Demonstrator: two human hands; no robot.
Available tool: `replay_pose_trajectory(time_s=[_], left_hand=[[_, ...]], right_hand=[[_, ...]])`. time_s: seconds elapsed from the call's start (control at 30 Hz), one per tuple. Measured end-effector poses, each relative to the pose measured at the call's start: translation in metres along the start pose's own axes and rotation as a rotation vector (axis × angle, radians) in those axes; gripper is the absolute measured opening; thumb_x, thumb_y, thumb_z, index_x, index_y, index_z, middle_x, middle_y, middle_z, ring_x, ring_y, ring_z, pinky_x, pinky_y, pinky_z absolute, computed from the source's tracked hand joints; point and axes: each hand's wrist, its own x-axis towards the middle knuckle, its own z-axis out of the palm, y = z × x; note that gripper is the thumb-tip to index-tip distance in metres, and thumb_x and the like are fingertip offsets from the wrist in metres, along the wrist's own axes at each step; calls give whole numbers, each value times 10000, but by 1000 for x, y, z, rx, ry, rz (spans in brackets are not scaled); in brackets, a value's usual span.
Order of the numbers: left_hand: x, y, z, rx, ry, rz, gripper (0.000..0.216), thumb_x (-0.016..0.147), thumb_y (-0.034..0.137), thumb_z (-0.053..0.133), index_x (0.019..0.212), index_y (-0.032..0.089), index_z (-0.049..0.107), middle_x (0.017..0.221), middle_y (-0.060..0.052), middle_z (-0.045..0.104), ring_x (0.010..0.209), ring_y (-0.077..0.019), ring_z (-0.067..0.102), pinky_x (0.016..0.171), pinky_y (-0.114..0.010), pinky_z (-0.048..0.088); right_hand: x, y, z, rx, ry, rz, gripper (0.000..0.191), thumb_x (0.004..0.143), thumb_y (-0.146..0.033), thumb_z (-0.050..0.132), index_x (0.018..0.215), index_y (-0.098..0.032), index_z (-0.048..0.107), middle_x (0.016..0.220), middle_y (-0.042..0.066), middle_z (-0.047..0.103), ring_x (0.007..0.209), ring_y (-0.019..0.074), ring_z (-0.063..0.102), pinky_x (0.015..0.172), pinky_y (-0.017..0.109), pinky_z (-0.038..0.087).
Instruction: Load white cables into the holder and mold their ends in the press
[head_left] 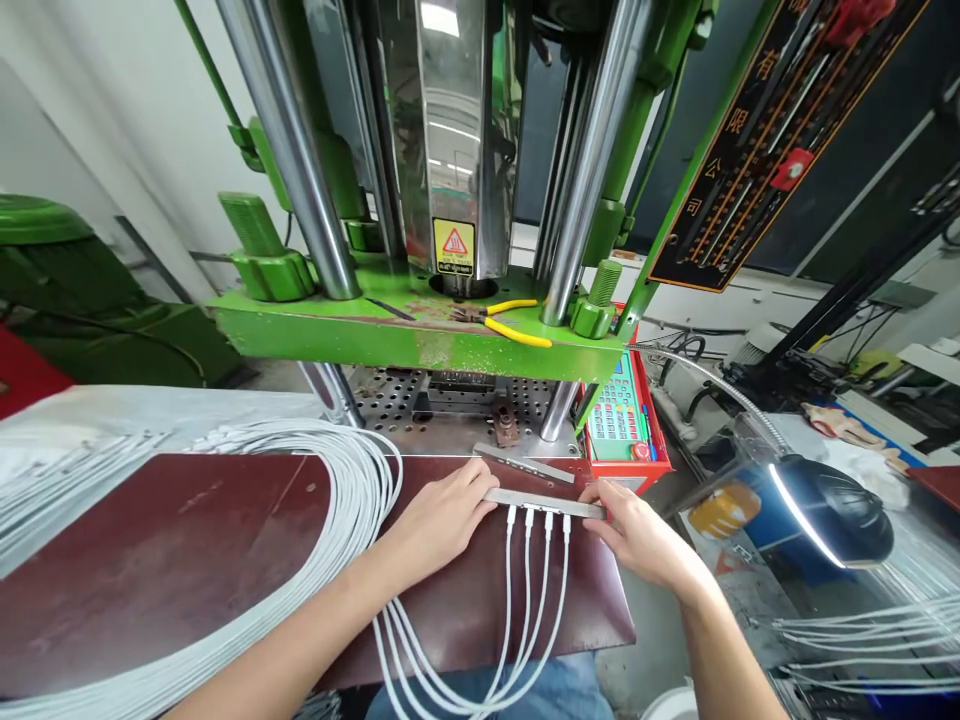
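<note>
- Together, left hand (pixel 442 515) and right hand (pixel 637 535) each pinch an end of the metal bar (pixel 544 503).
- Four white cables (pixel 525 590) hang from it over the tabletop (pixel 187 550).

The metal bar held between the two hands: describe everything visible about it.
The metal bar is a slim, flat, grey strip that looks like steel, lying nearly level over the dark red board in front of the green press. The left hand pinches its left end, the right hand its right end. Four white cables plug into its near edge side by side.
</note>
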Motion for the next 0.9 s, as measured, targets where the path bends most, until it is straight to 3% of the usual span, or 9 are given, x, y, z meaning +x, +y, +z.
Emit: replay_pose_trajectory(time_s=[0.1,0.2,0.27,0.3,0.37,0.47,0.53,0.67,0.9], left_hand=[[4,10,-22,-33,137,86,226,966,302,327,1096,215,489,1080,-28,473,903,-142,499,768,-304,412],[12,18,-37,-66,315,166,223,953,300,379,1136,225,483,1098,-32,478,969,-140,487,831,-301,412],[16,22,-36,-282,438,67,386,900,366,499,1250,228,415,1169,-47,469,1052,-149,474,924,-317,398],[17,24,-32,-469,439,-15,503,873,416,533,1303,218,365,1201,-62,465,1086,-155,470,961,-327,388],[13,30,-18,-923,219,-169,634,853,517,517,1340,171,306,1208,-106,488,1088,-173,498,957,-350,408],[-2,46,13,-1425,-403,-211,601,868,571,449,1223,90,386,1090,-162,572,946,-194,592,841,-363,463],[-12,57,30,-1573,-574,-206,561,871,561,456,1141,70,431,981,-168,612,781,-170,627,699,-301,476],[-26,62,43,-1632,-537,-249,521,842,535,520,1009,41,524,710,-94,599,462,-84,517,438,-178,358],[-38,49,38,-1683,-397,-308,477,817,502,575,951,44,561,646,-51,548,438,-60,457,419,-172,326]], right_hand=[[1,-29,-15,230,-115,-40,399,864,-428,529,1219,-261,462,1127,-30,553,992,98,522,876,222,394],[10,-48,-16,223,53,-121,352,920,-467,420,1195,-278,532,1144,-37,558,1038,88,516,900,201,381],[16,-51,-14,181,154,-126,333,938,-455,387,1156,-279,567,1121,-43,569,1012,79,523,872,192,384],[19,-50,-15,173,181,-120,329,938,-452,390,1155,-283,570,1114,-47,573,1006,74,525,857,186,388],[23,-48,-18,176,212,-100,335,931,-460,403,1153,-277,575,1113,-47,576,1004,69,528,834,176,396],[27,-46,-25,214,214,-82,369,922,-478,413,1132,-237,599,1104,-22,586,1005,81,538,833,179,405],[32,-46,-28,235,207,-76,401,916,-490,419,1143,-217,605,1079,-5,597,989,96,548,831,191,410],[42,-46,-29,242,170,-60,422,909,-503,421,1158,-216,605,1060,-7,604,971,107,556,822,200,415],[61,-49,-20,190,123,-68,441,916,-506,395,1163,-216,617,996,-3,618,923,114,561,791,215,411]])
